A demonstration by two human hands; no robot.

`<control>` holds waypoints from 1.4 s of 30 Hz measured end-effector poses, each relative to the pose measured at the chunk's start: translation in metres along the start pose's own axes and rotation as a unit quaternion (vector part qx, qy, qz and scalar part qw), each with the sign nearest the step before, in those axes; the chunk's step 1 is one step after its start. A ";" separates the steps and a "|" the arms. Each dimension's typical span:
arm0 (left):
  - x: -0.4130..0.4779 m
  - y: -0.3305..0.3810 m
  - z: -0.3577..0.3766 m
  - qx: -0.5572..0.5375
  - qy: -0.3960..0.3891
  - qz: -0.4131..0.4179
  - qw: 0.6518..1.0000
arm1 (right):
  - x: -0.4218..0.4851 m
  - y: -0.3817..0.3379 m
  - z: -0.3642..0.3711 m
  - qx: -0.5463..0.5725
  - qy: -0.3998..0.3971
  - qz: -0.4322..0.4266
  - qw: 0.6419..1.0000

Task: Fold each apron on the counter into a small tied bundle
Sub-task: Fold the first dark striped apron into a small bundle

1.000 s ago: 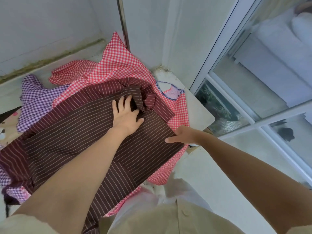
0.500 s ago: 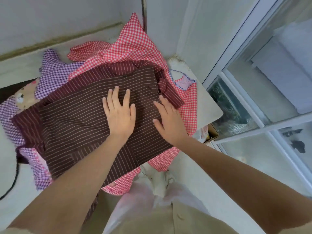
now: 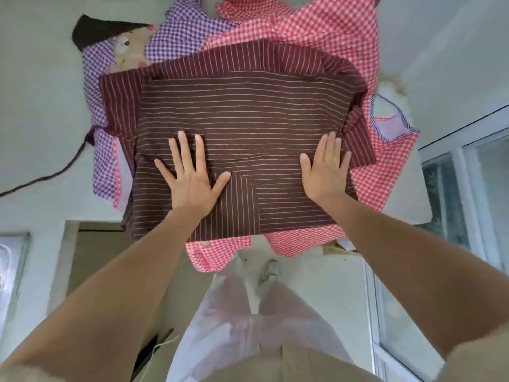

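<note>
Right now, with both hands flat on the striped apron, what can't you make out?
Head view only.
Striped apron: no ties visible; its folds may hide them.
Red checked apron: mostly under the striped one, top cut by the frame.
Purple checked apron: largely covered, top cut too.
Bear-print cloth: partly covered, print blurred.

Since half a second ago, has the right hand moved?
Yes. The right hand slid right across the striped apron to its edge by the blue-trimmed pocket.
</note>
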State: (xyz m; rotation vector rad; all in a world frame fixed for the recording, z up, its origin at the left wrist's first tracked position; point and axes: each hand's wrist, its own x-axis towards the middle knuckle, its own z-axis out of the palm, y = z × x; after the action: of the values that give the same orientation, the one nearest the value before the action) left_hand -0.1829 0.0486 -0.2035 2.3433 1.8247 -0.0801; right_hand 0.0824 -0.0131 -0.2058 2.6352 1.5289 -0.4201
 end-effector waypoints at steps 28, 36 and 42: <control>0.022 -0.126 -0.069 -0.198 0.070 -0.135 0.968 | -0.017 -0.215 0.005 0.047 -0.086 -0.275 0.957; 0.003 -0.165 -0.078 -0.257 -0.399 -0.016 0.880 | -0.009 -0.214 0.015 0.017 -0.142 -0.255 0.956; -0.012 -0.171 -0.079 -0.303 -0.334 0.006 0.893 | -0.017 -0.208 0.008 0.015 -0.129 -0.267 0.955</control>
State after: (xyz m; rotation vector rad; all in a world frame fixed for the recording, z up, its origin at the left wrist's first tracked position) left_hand -0.3561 0.0907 -0.1412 1.6087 1.2504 -0.2402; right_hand -0.1057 0.0760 -0.1927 2.0400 2.1261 -0.7836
